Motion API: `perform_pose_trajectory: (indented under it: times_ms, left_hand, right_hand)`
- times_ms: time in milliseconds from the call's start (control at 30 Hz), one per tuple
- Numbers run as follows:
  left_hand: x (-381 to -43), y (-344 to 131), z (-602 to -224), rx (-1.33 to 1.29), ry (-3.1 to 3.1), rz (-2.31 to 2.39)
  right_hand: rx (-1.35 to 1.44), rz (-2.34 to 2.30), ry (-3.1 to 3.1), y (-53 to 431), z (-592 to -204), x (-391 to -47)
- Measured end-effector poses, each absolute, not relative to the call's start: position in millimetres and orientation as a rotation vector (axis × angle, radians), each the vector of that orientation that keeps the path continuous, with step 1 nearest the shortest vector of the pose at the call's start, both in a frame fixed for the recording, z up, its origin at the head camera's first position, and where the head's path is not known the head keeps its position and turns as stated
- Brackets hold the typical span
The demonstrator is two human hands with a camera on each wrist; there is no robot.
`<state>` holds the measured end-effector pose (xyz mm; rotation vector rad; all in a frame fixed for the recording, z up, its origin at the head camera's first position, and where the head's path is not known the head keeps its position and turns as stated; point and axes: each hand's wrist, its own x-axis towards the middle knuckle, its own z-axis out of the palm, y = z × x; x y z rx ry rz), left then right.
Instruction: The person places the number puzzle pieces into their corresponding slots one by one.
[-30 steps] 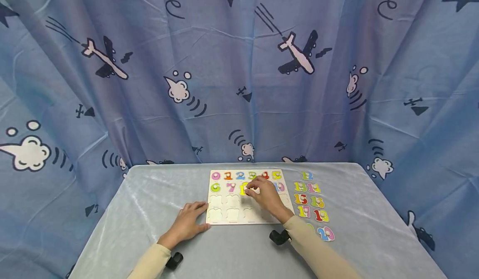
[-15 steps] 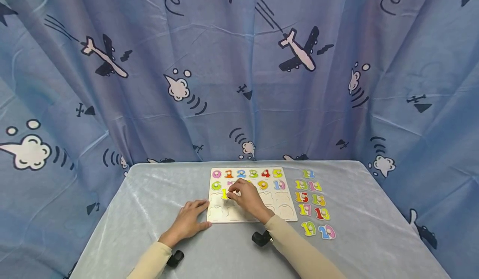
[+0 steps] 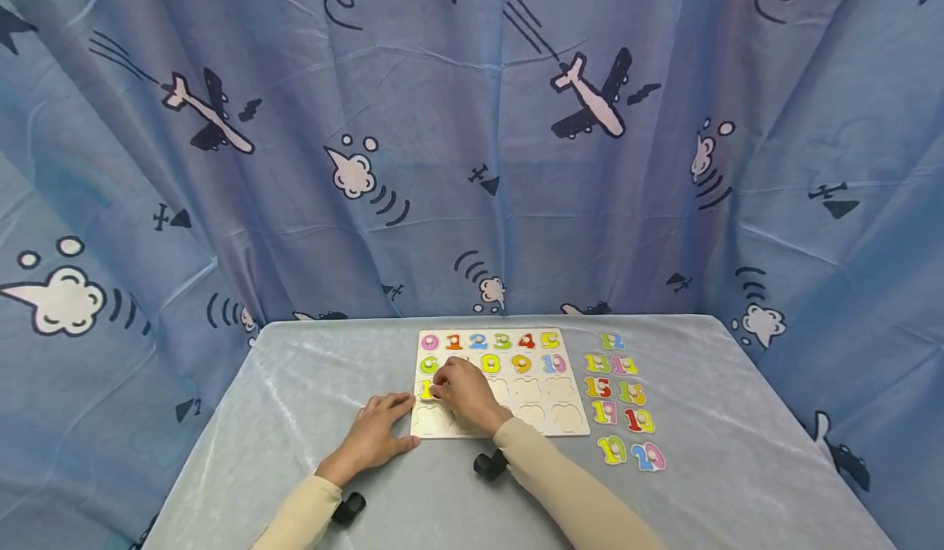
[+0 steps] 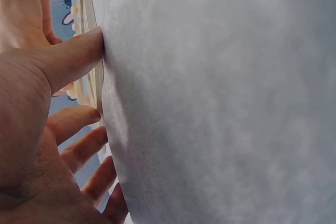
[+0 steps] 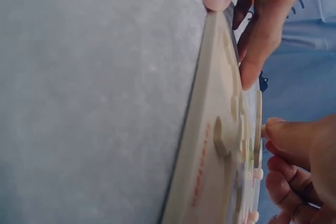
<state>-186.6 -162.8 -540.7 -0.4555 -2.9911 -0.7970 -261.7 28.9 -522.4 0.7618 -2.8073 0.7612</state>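
A pale wooden number puzzle board [image 3: 546,401] lies on the table, its top two rows filled with coloured numbers. My right hand [image 3: 466,391] pinches the small knob of a yellow number puzzle piece [image 3: 425,390] over the left end of the third row; a 1 shows, and the fingers hide the rest. In the right wrist view the piece [image 5: 258,124] is close over the board, thumb and finger at its peg. My left hand [image 3: 376,434] rests at the board's left edge, fingers spread, thumb by the near corner. In the left wrist view its fingertips [image 4: 86,148] meet the edge.
Several loose number pieces lie right of the board, among them a 12 [image 3: 611,341], a red 15 [image 3: 598,388] and a 20 [image 3: 649,456]. A grey cloth [image 3: 310,386] covers the table. Behind it hangs a blue patterned curtain [image 3: 413,238].
My right hand has carried the yellow piece leftward and nearer, from over the second row to the left end of the third row. The left hand stays at the board's edge.
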Motion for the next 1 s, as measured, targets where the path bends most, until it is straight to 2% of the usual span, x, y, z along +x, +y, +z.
perform_pose_trajectory:
  times_ms: [600, 1000]
  left_hand:
    - [-188, -163, -542, -0.473, -2.984, -0.803]
    - [-189, -162, -540, -0.435, -3.012, -0.816]
  right_hand:
    - [0.764, 0.738, -2.880, 25, -528, -270]
    - [0.628, 0.954, -2.756, 98, -508, -290]
